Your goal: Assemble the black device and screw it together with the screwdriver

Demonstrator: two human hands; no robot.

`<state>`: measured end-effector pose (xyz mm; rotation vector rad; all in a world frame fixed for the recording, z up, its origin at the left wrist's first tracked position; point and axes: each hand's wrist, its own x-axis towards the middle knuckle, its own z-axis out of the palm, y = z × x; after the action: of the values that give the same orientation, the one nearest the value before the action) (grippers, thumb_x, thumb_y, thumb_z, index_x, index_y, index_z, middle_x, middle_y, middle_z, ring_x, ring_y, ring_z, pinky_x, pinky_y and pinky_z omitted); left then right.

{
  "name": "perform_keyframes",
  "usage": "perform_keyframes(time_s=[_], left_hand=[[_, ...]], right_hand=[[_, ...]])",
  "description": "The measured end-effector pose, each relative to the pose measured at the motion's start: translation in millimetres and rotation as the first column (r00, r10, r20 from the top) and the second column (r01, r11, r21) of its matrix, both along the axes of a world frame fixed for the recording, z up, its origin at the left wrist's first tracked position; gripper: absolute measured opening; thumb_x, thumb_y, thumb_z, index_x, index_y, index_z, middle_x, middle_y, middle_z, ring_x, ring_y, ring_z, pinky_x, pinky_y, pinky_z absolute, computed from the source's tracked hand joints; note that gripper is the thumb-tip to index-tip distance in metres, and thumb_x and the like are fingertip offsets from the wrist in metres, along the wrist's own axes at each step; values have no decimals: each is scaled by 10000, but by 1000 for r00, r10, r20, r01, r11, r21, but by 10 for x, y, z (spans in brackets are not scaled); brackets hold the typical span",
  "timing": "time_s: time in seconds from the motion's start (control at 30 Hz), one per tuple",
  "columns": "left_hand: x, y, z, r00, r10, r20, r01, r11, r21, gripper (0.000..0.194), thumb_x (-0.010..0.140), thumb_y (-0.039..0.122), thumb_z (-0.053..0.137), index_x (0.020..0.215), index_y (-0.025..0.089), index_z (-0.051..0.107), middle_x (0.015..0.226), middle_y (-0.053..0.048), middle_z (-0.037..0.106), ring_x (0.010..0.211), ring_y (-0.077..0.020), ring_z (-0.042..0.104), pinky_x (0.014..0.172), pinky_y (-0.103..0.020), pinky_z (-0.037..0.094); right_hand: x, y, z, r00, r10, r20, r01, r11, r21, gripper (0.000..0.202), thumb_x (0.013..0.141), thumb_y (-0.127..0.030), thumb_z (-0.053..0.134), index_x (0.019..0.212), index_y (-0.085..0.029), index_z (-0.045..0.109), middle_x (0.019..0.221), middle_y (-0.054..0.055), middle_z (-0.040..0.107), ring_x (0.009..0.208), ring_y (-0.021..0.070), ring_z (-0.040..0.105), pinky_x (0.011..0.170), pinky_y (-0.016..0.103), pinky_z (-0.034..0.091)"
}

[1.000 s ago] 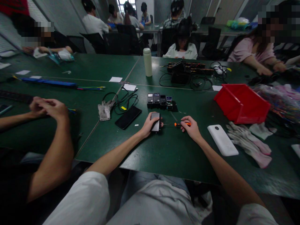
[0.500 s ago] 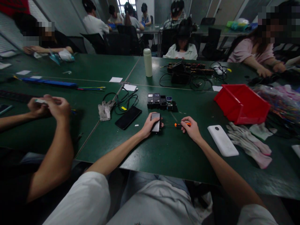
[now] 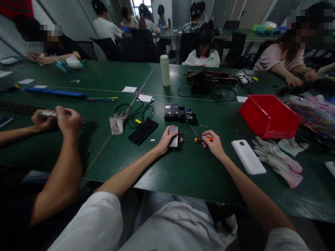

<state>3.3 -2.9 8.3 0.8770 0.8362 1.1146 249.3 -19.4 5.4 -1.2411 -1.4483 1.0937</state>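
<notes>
My left hand [image 3: 165,140] is wrapped round a small dark device with a grey face [image 3: 174,136], held over the green table [image 3: 162,174]. An orange and black screwdriver [image 3: 199,139] is held in the closed fingers of my right hand [image 3: 212,142]. Its thin shaft points left, with the tip at the right side of the device; whether it touches is too small to tell. Beyond my hands sits a row of black modules [image 3: 175,111] with a small circuit board [image 3: 188,115] at its right end.
A black phone [image 3: 143,131], a grey glove [image 3: 118,123] and cables lie left. A white power bank [image 3: 248,157], gloves [image 3: 277,158] and a red bin [image 3: 270,116] are right. A bottle [image 3: 165,70] stands beyond. A co-worker's hands [image 3: 57,118] are at far left.
My hands, the device and the screwdriver show no clear movement. At the left, the co-worker's nearer hand has shifted slightly right, away from the other hand.
</notes>
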Motion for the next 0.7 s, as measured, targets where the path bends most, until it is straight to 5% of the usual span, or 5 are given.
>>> perform_keyframes(time_s=[0.7], left_hand=[[9,-18,24,999,-15,-38,15,1000,5,453,772,324,657,1145,219,423,994,-55,643,701,-164,692,625,-298,578]], right_hand=[[12,14,-31,1000,-8,3,7,1000,14,234,830,-390,631,889,-176,558,662,-16,593,492,101,569,439,206,454]])
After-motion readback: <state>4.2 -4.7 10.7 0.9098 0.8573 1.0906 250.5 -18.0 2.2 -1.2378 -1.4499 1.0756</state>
